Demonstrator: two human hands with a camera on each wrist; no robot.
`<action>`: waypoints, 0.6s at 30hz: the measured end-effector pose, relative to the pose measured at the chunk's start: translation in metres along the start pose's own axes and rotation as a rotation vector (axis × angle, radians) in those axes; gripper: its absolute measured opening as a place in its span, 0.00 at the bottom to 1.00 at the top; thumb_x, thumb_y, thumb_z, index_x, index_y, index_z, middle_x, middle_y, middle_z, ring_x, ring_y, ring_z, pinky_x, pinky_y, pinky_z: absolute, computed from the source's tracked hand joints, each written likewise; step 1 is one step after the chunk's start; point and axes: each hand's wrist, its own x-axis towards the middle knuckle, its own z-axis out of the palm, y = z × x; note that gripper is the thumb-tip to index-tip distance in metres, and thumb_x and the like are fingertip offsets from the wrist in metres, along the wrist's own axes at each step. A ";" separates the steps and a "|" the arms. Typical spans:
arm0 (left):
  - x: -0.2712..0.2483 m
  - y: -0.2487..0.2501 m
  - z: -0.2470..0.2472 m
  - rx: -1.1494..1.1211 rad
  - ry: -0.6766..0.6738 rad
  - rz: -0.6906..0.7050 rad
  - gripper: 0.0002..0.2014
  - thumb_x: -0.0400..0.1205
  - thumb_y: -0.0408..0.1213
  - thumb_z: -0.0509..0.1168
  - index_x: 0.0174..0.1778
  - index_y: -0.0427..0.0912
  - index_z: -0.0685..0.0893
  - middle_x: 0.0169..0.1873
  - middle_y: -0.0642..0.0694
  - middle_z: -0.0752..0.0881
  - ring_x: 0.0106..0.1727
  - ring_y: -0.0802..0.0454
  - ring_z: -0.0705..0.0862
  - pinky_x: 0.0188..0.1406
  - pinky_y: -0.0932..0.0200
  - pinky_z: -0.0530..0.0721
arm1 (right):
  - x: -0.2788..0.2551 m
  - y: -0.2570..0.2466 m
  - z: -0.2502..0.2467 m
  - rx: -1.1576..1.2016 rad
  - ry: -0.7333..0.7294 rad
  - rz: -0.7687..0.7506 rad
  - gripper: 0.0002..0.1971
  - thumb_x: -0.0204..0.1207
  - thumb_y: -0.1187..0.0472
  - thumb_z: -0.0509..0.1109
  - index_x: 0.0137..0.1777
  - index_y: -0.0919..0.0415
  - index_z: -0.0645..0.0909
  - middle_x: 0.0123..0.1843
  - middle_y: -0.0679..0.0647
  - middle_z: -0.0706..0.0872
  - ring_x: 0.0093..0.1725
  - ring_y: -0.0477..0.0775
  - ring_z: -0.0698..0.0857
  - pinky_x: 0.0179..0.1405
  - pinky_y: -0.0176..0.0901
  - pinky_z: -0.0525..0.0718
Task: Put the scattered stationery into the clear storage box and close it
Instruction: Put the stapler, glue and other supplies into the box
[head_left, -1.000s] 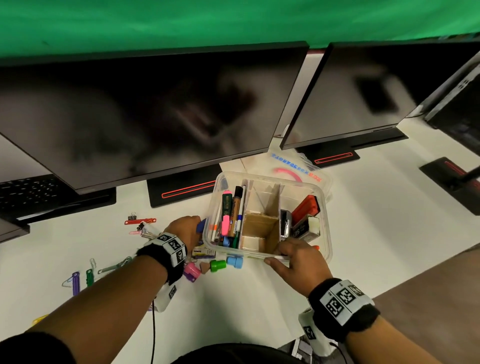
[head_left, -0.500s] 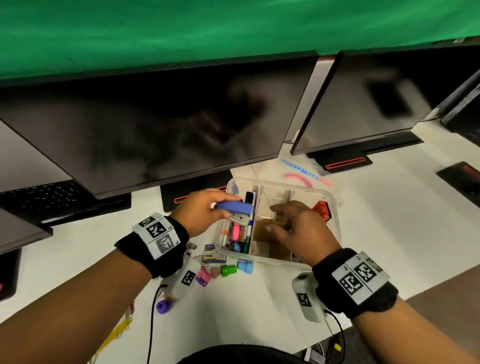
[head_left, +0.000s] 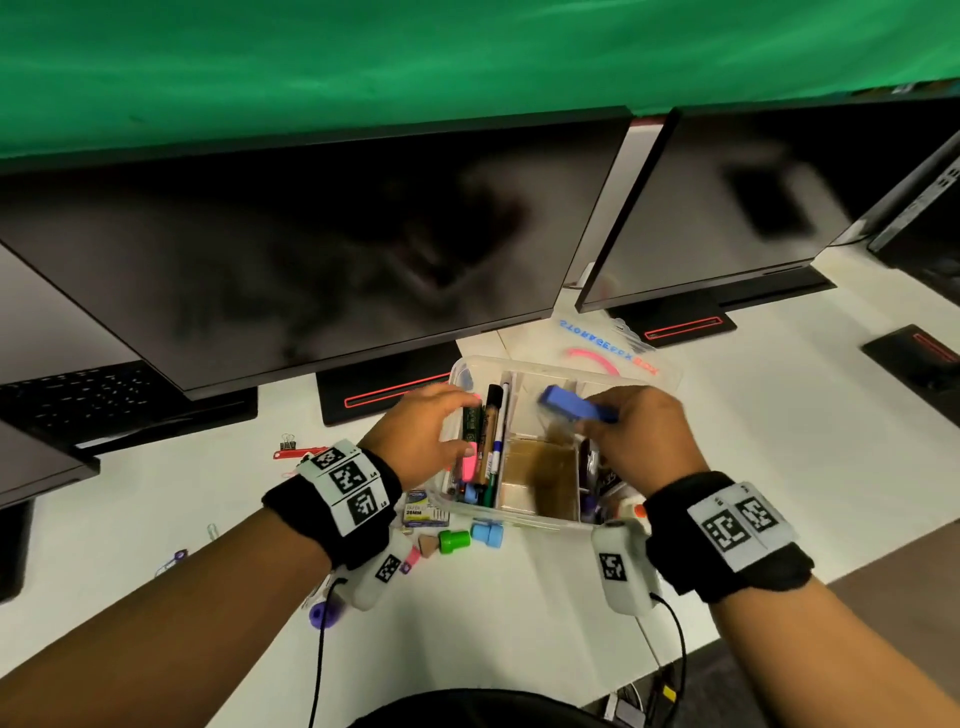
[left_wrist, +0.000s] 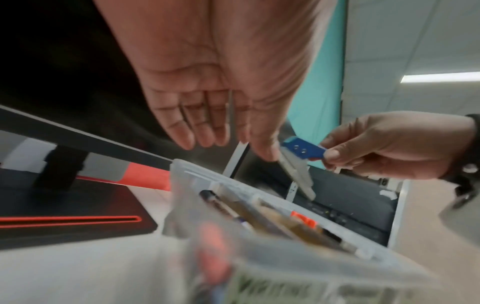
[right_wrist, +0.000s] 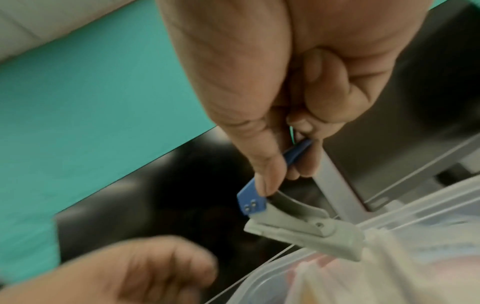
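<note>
Overhead, green backdrop (head_left: 363, 62); white desk (head_left: 493, 597) below.

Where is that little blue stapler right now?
In the head view, the blue-and-grey stapler is pinched in the right hand, held just above the middle compartments of the clear plastic storage box.

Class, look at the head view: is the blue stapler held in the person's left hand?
No, the right hand pinches the blue stapler above the clear storage box.

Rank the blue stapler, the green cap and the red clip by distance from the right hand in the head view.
1. Blue stapler: pinched in the right hand, over the box.
2. Green cap: on the desk, before the box.
3. Red clip: far left.
</note>
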 end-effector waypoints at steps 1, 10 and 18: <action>0.002 -0.007 0.002 0.044 -0.006 -0.069 0.30 0.75 0.42 0.72 0.74 0.52 0.72 0.73 0.52 0.73 0.74 0.52 0.71 0.75 0.54 0.70 | 0.006 0.008 -0.004 -0.007 0.035 0.056 0.11 0.73 0.60 0.73 0.53 0.62 0.87 0.48 0.58 0.90 0.46 0.56 0.84 0.47 0.40 0.77; -0.001 -0.021 0.018 -0.092 -0.080 -0.262 0.31 0.80 0.39 0.66 0.78 0.52 0.63 0.52 0.49 0.87 0.47 0.51 0.85 0.45 0.58 0.83 | 0.037 0.035 0.024 -0.154 -0.117 0.343 0.09 0.75 0.60 0.68 0.45 0.68 0.80 0.51 0.66 0.87 0.44 0.63 0.81 0.41 0.42 0.73; -0.002 -0.022 0.020 -0.101 -0.085 -0.263 0.31 0.80 0.39 0.67 0.79 0.51 0.63 0.50 0.47 0.87 0.51 0.48 0.86 0.56 0.54 0.84 | 0.052 0.024 0.026 0.114 -0.370 0.534 0.17 0.79 0.67 0.64 0.31 0.53 0.66 0.52 0.62 0.80 0.49 0.60 0.84 0.54 0.47 0.87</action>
